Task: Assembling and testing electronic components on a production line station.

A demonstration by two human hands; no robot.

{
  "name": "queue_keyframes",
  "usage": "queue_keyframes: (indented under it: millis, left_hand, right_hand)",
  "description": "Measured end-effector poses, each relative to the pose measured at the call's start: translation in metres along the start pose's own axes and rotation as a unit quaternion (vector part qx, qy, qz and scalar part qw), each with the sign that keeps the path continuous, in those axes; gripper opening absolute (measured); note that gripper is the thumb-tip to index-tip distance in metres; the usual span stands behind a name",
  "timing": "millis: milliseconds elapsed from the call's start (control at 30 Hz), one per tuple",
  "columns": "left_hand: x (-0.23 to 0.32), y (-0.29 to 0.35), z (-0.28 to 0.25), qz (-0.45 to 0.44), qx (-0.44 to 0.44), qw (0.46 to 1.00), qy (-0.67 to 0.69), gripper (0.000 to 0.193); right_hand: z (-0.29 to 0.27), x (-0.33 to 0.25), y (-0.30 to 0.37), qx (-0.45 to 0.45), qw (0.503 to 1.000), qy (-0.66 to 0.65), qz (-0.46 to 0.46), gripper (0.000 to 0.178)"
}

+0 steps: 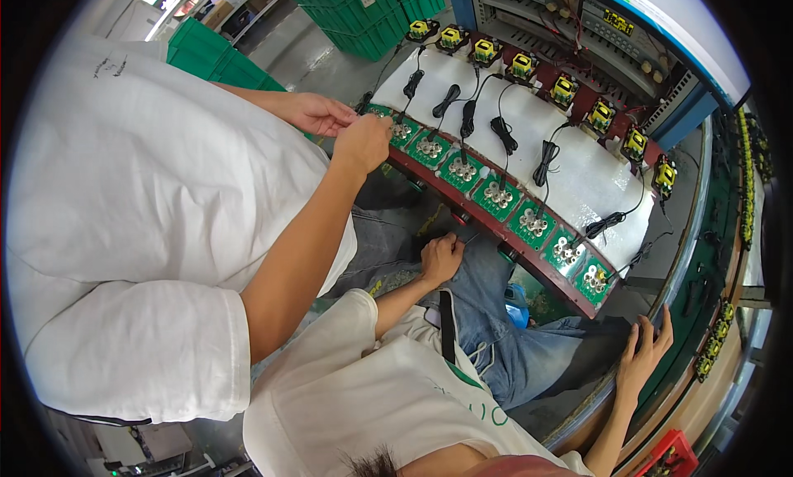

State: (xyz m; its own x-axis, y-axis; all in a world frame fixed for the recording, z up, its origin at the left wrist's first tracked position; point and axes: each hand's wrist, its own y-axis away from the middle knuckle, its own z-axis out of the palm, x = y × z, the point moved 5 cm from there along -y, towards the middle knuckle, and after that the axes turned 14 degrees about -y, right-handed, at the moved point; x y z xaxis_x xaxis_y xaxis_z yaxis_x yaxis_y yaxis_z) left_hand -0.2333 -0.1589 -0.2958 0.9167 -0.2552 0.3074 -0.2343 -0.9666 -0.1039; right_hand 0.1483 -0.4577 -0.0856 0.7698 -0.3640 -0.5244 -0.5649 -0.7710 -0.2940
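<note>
My left hand (442,259) rests over my lap near the front edge of the dark red test fixture (462,203), fingers curled. A thin dark piece seems to stick out of it, too small to name. On the right, my right hand (646,355) is open, fingers apart, at the metal edge of the conveyor (698,221). The fixture carries a row of green circuit boards (496,194) with round metal contacts. Black bundled cables (503,135) run from them across a white sheet (462,80) to yellow-and-black transformers (522,65) along the far side.
At left, a co-worker in a white shirt (157,204) has both hands (363,138) at the fixture's left end. Green crates (351,14) stack behind. An instrument rack (570,18) stands at the back. A red bin (671,454) sits lower right.
</note>
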Motion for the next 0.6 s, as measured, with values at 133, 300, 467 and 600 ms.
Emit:
queue_keyframes:
  millis: [133,300,467,600]
  left_hand:
    - [0.0004,0.0002,-0.0013,-0.001,0.006,1.000,0.008,0.022]
    - [0.0002,-0.0002,0.0009,0.004,0.006,1.000,0.009,0.024]
    - [-0.0016,0.0000,0.0038,0.009,0.011,1.000,0.012,0.024]
    - [-0.0022,-0.0006,0.0048,0.010,0.014,1.000,0.010,0.024]
  right_hand:
    - [0.0008,0.0024,0.0013,-0.005,1.000,0.001,0.008,0.021]
    - [0.0009,0.0031,0.0015,-0.004,1.000,0.001,0.012,0.021]
    - [0.0008,0.0022,0.0003,-0.008,1.000,0.000,0.010,0.021]
    - [0.0012,0.0025,0.0000,-0.010,1.000,0.002,0.008,0.021]
